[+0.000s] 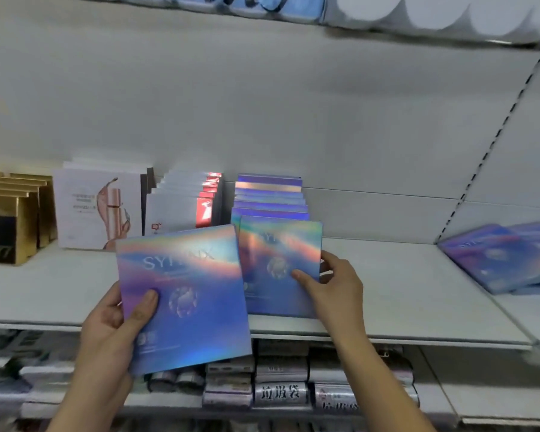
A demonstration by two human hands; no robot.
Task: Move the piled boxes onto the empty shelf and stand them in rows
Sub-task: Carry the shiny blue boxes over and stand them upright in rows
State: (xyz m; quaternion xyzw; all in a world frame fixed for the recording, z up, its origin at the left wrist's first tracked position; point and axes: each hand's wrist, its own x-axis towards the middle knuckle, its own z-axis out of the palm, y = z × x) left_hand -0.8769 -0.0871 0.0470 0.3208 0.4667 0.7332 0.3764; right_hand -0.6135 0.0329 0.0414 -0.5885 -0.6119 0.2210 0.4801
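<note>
Low in the frame the left hand point(119, 322) has its grip clamped on a box point(184, 294), thumb across its face, in front of the shelf point(387, 275) edge. The title is uppermost and the top tips slightly left; it looks near square, so its long axis, probably vertical, is hard to call. Right of it the right hand point(334, 285) pinches the edge of the front box point(275, 266) of one standing row point(270, 194); that row seems well begun, while the pile point(505, 257) at far right lies flat, yet to be moved.
</note>
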